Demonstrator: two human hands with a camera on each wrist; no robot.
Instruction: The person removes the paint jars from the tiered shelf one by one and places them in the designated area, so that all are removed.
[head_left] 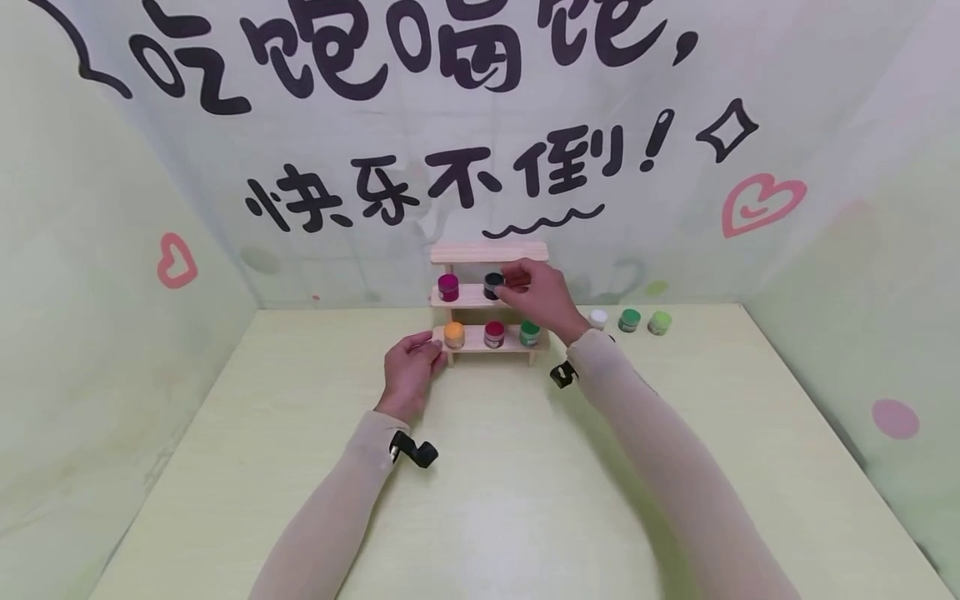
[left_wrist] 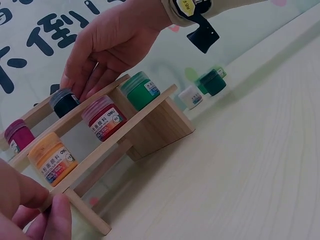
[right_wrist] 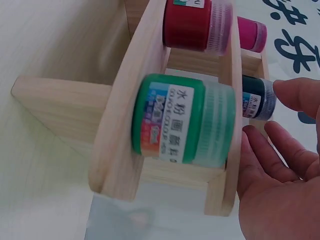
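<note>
A small tiered wooden rack [head_left: 491, 252] stands against the back wall. My left hand [head_left: 409, 371] pinches the left end of its lowest shelf between thumb and fingers. On the middle shelf, my right hand [head_left: 542, 293] holds a dark, nearly black paint jar [head_left: 492, 286]; its thumb is at the lid, clearest in the right wrist view. A magenta paint jar [head_left: 447, 287] sits on that shelf's left end. Along the lowest shelf stand an orange paint jar [left_wrist: 52, 159], a red paint jar [left_wrist: 104, 118] and a green paint jar [right_wrist: 182, 120].
Right of the rack, a white jar [head_left: 597, 318], a dark green jar [head_left: 629, 320] and a light green jar [head_left: 660, 322] stand on the pale table [head_left: 480, 500] near its back edge. Walls with printed lettering enclose the table at the back and sides.
</note>
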